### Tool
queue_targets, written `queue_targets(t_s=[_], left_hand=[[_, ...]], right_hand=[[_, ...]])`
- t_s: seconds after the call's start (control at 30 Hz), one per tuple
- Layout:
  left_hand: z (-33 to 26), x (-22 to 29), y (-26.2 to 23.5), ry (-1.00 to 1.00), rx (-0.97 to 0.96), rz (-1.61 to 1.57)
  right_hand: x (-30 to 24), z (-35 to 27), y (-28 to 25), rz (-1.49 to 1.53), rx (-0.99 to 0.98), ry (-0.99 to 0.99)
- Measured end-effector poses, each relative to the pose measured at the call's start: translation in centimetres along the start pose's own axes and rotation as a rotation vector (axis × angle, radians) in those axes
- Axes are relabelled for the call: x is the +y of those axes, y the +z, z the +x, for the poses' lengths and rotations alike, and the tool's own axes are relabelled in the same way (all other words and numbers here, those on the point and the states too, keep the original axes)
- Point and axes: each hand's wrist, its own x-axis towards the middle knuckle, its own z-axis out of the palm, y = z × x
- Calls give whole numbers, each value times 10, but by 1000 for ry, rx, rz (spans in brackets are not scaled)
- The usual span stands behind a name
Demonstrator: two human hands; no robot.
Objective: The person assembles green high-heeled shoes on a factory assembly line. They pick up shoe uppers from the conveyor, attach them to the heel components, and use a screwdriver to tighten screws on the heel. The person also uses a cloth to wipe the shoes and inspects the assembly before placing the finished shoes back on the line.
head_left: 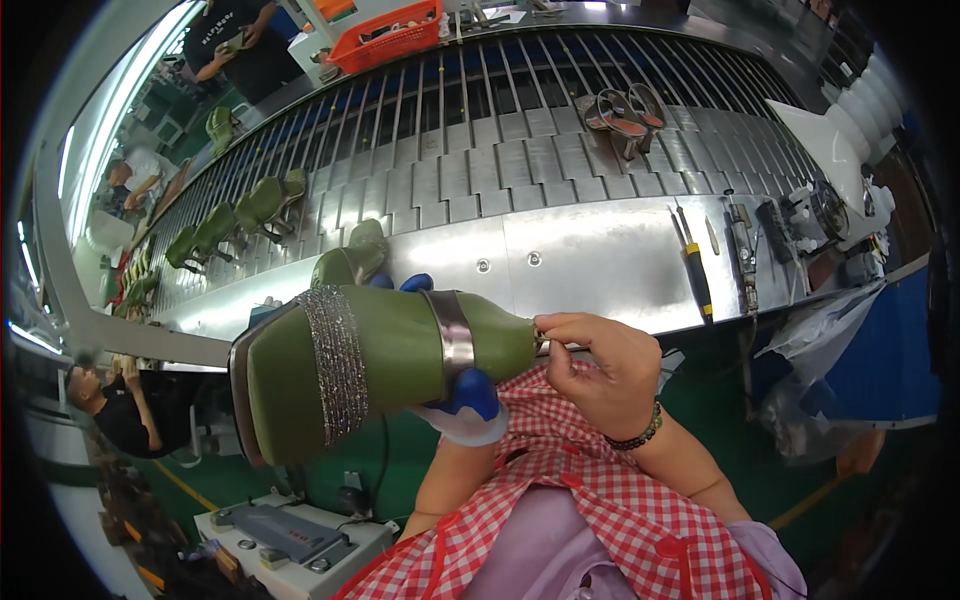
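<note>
Head view: a green shoe (395,350) with a glittery strap (340,372) is held up before the metal bench (600,250), its broad toe to the left, its narrow heel to the right. Around its middle, it is gripped by the curled, gloved left hand (468,408). At the heel, a small piece (541,340), its kind unclear, is pinched between the bare right hand's (607,375) nearly closed thumb and forefinger

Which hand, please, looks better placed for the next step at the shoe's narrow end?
Probably the right hand: its bare fingers pinch at the narrow end; the gloved left hand grips the green shoe midway.
</note>
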Motion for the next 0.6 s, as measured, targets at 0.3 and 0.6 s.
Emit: queue_targets(t_s=[0.3,0.6], left_hand=[[22,21,30,20,-140,207],[49,20,-2,-582,-309,-626]], right_hand=[[0,3,0,-35,-72,-16],[12,3,-18,590,-24,560]])
